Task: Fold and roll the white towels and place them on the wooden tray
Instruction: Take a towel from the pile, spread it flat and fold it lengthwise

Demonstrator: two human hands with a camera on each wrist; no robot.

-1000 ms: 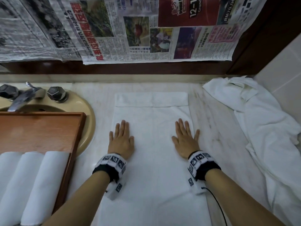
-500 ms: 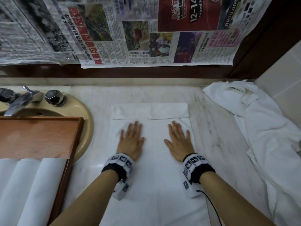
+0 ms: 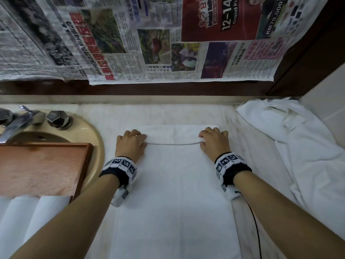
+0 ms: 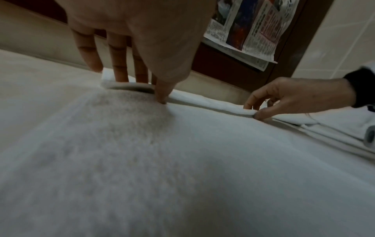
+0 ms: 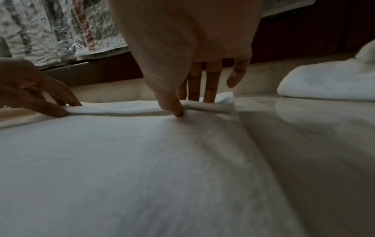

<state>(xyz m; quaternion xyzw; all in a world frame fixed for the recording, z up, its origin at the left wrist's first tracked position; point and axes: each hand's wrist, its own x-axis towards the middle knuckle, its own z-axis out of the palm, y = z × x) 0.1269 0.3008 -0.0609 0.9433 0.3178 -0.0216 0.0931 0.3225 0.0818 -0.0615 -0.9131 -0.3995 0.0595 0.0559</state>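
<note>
A folded white towel (image 3: pixel 173 184) lies lengthwise on the marble counter, its far end turned back into a narrow flap (image 3: pixel 173 134). My left hand (image 3: pixel 138 141) pinches the flap's left end, fingers on top and thumb at its near edge. My right hand (image 3: pixel 205 141) pinches the right end the same way. The left wrist view shows the left hand (image 4: pixel 142 86) on the flap and the right hand (image 4: pixel 255 110) gripping the lifted edge. In the right wrist view my right hand (image 5: pixel 188 105) holds the flap (image 5: pixel 125 108). The wooden tray (image 3: pixel 46 165) sits at left, holding rolled towels (image 3: pixel 28 212).
The tray rests over a beige sink (image 3: pixel 93 139) with a chrome faucet (image 3: pixel 16 122). A heap of loose white towels (image 3: pixel 298 146) covers the counter's right side against the tiled wall. Newspaper (image 3: pixel 149 43) hangs on the wall behind.
Both hands slid forward from lying flat on the towel's middle to its far flap, spread apart, and now pinch the flap's edge, which is slightly lifted.
</note>
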